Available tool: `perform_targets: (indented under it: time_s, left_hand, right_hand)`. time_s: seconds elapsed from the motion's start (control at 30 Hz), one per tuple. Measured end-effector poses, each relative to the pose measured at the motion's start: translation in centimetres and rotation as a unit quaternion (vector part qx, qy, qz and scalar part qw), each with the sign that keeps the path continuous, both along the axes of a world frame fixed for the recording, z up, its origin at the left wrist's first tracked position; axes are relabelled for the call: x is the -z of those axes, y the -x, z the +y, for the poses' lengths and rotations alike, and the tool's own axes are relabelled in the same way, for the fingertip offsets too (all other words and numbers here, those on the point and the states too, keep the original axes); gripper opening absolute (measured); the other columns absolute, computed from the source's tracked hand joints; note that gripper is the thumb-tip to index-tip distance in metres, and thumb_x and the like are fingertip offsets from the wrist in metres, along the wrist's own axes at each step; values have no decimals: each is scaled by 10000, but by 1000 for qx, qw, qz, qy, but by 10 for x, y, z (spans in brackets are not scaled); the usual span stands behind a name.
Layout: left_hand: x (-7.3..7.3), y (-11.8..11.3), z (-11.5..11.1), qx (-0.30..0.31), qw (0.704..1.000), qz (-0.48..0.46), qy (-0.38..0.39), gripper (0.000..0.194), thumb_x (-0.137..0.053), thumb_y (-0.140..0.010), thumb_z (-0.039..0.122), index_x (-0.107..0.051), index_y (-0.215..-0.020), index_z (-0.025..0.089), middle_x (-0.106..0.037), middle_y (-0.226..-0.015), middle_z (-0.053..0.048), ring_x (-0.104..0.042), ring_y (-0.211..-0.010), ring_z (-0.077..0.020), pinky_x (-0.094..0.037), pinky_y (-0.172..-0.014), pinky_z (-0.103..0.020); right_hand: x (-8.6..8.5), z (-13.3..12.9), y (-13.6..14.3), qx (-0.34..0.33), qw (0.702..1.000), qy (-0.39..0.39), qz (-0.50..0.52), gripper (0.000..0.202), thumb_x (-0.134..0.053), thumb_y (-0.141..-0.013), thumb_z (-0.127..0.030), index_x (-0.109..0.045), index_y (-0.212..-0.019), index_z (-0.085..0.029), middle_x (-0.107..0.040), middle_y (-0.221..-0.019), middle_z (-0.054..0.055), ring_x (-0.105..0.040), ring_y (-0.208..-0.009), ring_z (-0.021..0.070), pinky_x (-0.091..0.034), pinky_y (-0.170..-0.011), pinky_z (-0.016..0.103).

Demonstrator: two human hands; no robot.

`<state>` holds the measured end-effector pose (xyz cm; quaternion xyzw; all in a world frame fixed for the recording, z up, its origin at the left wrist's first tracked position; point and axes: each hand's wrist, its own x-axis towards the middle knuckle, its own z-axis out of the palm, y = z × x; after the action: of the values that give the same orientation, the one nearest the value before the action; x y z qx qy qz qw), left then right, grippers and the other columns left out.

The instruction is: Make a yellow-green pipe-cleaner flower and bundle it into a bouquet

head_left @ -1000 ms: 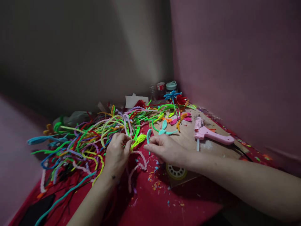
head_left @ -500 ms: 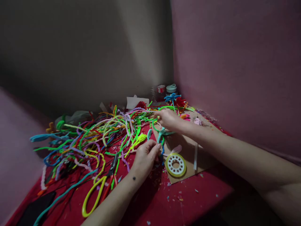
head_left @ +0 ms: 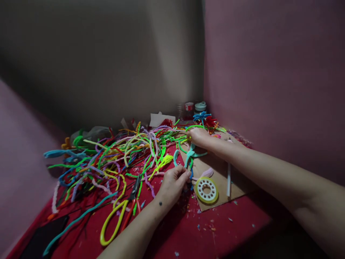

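My left hand (head_left: 175, 182) is closed in a pinch low over the red cloth, at the lower end of a turquoise pipe cleaner (head_left: 189, 154) bent into a shape. A blue pipe cleaner (head_left: 192, 175) hangs just beside those fingertips. Farther back, my right hand (head_left: 198, 137) has its fingers curled together at the right edge of the pile of pipe cleaners (head_left: 140, 144), pinching a pipe cleaner whose colour I cannot make out. A green pipe cleaner (head_left: 195, 126) arcs behind that hand. Left of my left hand lies a yellow looped pipe cleaner (head_left: 165, 162).
Scissors (head_left: 114, 223) with yellow and red handles lie at the front left, near a dark flat object (head_left: 44, 237). A tape roll (head_left: 207, 190) and a white stick (head_left: 229, 180) rest on cardboard (head_left: 212, 205). Blue (head_left: 202, 116) and red flowers (head_left: 211, 121) and a lidded jar (head_left: 200, 107) stand behind.
The view has shifted, so everything sits slightly farther right. My right hand has drawn a little to the right from the pile; my left hand keeps its pinch.
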<state>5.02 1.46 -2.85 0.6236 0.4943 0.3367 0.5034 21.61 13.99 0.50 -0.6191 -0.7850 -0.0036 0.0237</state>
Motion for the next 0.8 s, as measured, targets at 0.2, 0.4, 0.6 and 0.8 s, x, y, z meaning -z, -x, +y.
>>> perform_targets:
  time_s: [0.2,0.4,0.6,0.8]
  left_hand:
    - [3,1,0,-2,1000,-8,-9,250,-591,-739,374,-561,-604,165,-551,-529,22,-443,-441,-92,-318,-441,-211]
    - [2,0,-1,-8,1000,-12,-13,253,-597,-733,372,-557,-584,171,-522,-484,33,-418,-418,-84,-287,-418,-202]
    - [-1,1,-2,-20,999,-37,7,259,-606,-717,394,-553,-605,167,-546,-496,27,-419,-389,-71,-277,-390,-188]
    - [-6,2,-1,-18,998,-58,34,298,-601,-742,423,-554,-617,157,-498,-416,43,-349,-336,-55,-239,-372,-182]
  right_hand:
    - [6,4,-5,-52,996,-58,-37,295,-451,-895,-222,-659,-1099,-174,-681,-1031,139,-627,-949,237,-433,-729,292]
    - [6,4,-7,-76,993,-78,-54,291,-460,-874,-198,-659,-1079,-143,-675,-1032,165,-632,-915,242,-426,-697,286]
    - [3,-2,-18,-64,991,-108,-43,300,-396,-894,-182,-643,-1064,-175,-683,-979,138,-635,-892,242,-407,-677,285]
    - [11,-1,-23,-64,992,-102,-24,329,-400,-891,-231,-632,-1124,-241,-651,-1100,70,-611,-900,198,-389,-671,253]
